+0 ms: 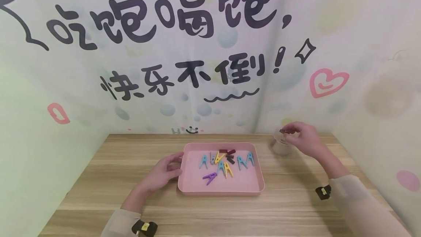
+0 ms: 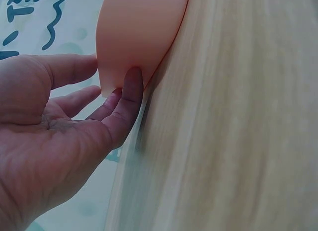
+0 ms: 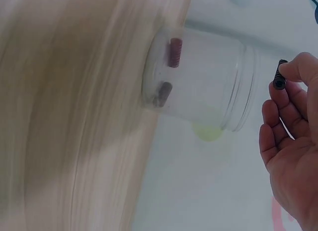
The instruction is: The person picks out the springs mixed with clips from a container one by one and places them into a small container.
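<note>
Cream-sleeved, your left arm (image 1: 134, 201) angles in over the bench (image 1: 230, 215), the left hand (image 1: 162, 172) resting relaxed fingers against the left wall of the pink tray (image 1: 195, 184) without gripping; clothespins (image 1: 228, 170) and ribbed pieces (image 1: 230, 156) lie inside. Farther off, your right hand (image 1: 304, 140) pinches a dark ribbed piece (image 3: 279, 77) between thumb and forefinger just above the mouth of the clear jar (image 3: 201, 74), other fingers loosely bent.

We seem to be in a small booth — a wood-grain surface (image 1: 213, 215) walled on three sides by printed hangings (image 1: 361, 28) with cartoonish lettering (image 1: 198, 10) and a pink heart (image 1: 328, 84).
</note>
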Tool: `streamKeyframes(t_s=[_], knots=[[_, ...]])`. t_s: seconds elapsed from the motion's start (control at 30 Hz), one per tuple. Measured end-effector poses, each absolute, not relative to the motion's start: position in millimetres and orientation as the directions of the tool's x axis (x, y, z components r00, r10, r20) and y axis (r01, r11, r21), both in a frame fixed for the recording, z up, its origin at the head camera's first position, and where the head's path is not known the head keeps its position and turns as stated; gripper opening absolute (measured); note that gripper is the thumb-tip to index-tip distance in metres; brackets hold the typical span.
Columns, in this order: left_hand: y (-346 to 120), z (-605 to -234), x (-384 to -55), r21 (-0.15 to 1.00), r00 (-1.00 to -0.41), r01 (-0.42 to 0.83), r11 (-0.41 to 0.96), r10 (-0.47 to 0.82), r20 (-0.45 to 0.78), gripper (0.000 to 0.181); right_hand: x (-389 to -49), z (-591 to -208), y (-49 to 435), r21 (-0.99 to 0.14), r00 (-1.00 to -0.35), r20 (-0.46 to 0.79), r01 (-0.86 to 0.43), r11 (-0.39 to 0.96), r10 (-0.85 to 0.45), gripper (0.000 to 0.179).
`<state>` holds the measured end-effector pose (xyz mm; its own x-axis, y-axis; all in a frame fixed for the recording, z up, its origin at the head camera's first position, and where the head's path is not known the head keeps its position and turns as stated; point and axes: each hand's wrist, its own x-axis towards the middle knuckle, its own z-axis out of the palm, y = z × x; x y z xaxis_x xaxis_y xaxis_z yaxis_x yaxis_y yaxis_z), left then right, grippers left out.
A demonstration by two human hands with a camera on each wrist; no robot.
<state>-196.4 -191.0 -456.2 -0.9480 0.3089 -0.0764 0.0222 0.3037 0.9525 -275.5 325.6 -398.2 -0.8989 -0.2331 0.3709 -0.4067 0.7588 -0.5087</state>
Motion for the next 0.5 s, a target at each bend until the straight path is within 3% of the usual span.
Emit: streamKeyframes(t_s=[0.5], knots=[[-193.0, -458.6, -197.6, 0.956, -0.945, 0.039, 0.290, 0.321, -0.059, 0.061, -282.5, -406.0, 337.2, -0.493, -0.918, 0.319, -0.374, 0.786, -0.237, 0.022]])
